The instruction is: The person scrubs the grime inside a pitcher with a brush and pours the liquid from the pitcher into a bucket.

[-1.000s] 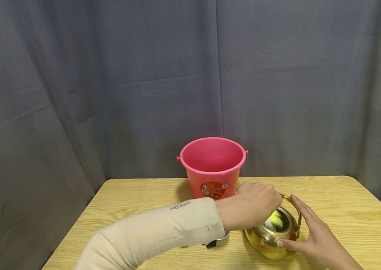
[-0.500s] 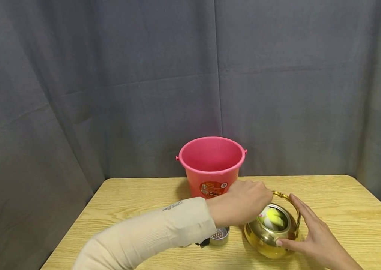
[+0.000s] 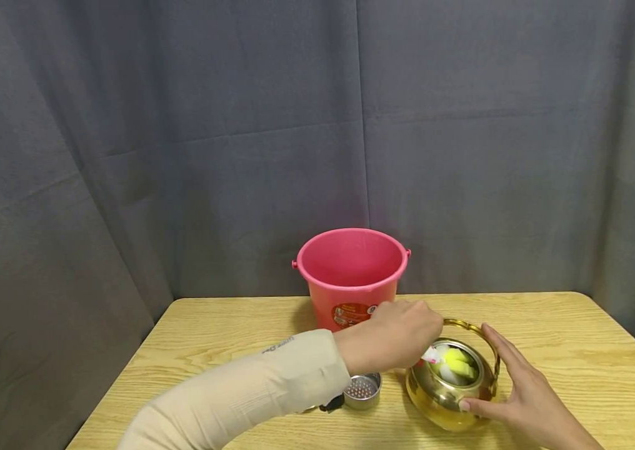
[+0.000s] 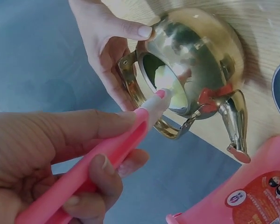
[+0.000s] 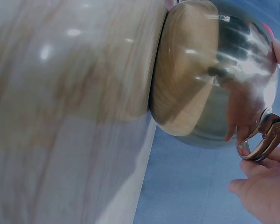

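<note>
A gold kettle [image 3: 437, 403] stands lidless at the right of the table, its arched handle [image 3: 466, 324] raised. My left hand [image 3: 390, 340] holds the pink handle [image 4: 95, 163] of a sponge brush, thumb on top and fingers curled beneath. The yellow and white sponge head [image 3: 457, 362] sits in the kettle's mouth, its lower part hidden. My right hand [image 3: 528, 400] steadies the kettle from the right, thumb on the body and fingers against the handle. In the left wrist view the spout [image 4: 235, 126] has a red fitting at its base.
A pink bucket [image 3: 354, 290] with a red label stands behind my left wrist. A small perforated metal strainer [image 3: 362, 392] lies left of the kettle, partly behind my sleeve. Grey curtain [image 3: 272, 156] hangs beyond the wooden table [image 3: 216, 325].
My left hand has drawn leftward and slightly down with the brush, uncovering more of the sponge head, kettle mouth and strainer. The right hand and kettle stay nearly in place.
</note>
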Demonstrator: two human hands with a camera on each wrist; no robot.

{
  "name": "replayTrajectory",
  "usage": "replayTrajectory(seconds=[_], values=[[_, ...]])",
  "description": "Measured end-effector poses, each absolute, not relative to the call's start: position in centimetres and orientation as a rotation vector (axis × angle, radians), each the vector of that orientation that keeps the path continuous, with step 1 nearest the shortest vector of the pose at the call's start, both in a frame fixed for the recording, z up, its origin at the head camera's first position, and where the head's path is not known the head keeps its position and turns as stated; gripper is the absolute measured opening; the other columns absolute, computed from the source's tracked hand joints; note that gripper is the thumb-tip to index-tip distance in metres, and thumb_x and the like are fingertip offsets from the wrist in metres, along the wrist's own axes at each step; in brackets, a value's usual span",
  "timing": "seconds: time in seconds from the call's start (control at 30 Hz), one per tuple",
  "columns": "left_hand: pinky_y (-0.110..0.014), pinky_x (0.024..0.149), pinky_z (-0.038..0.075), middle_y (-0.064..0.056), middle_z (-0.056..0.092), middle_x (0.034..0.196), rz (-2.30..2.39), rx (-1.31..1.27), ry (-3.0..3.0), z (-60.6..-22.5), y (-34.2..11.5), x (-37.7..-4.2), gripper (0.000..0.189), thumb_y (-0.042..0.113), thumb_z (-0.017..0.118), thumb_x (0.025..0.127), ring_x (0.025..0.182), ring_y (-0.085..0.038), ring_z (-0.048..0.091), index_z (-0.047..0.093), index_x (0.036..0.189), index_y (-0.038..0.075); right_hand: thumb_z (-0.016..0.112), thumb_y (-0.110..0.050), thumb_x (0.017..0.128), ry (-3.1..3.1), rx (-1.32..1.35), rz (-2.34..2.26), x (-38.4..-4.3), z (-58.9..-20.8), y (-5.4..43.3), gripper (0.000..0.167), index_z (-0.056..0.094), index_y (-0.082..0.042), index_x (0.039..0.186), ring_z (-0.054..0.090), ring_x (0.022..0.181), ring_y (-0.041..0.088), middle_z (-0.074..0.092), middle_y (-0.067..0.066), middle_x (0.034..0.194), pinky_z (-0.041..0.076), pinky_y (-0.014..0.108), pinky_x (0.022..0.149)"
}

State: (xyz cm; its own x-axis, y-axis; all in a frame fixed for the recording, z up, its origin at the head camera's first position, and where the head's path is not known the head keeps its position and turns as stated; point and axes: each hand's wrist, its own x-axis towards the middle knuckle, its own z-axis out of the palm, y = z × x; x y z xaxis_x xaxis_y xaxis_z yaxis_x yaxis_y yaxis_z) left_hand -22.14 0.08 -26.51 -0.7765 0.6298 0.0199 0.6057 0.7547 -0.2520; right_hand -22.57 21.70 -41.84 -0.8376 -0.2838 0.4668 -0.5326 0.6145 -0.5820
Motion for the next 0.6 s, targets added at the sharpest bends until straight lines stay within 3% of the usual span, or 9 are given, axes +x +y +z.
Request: replayTrajectory(seconds=[0.27, 0.6], values=[[-0.027, 0.043, 0.045, 0.006, 0.059, 0.078, 0.26, -0.992, -2.935, -26.4, -0.2, -22.6, 0.017, 0.006, 0.065, 0.087, 0.063, -0.01, 0.052, 0.063, 0.078, 0.019, 0.089, -0.035, 0.066, -2.513, 0.654, 1.055, -22.6, -41.8, 21.8, 0.116, 0.016, -0.026, 0.156, 0.029, 0.132, 0.043, 0.027, 0.016, 0.154, 0.029, 0.071, 0.093], [-0.022, 0.044, 0.04, 0.006, 0.046, 0.057, 0.123, -1.028, -2.959, -26.6, -1.0, -23.2, 0.033, 0.004, 0.07, 0.081, 0.06, -0.008, 0.045, 0.051, 0.058, 0.017, 0.089, -0.037, 0.066, -2.539, 0.655, 1.046, -22.6, -41.6, 21.8, 0.117, 0.016, -0.023, 0.156, 0.029, 0.132, 0.047, 0.025, 0.016, 0.155, 0.031, 0.072, 0.09]])
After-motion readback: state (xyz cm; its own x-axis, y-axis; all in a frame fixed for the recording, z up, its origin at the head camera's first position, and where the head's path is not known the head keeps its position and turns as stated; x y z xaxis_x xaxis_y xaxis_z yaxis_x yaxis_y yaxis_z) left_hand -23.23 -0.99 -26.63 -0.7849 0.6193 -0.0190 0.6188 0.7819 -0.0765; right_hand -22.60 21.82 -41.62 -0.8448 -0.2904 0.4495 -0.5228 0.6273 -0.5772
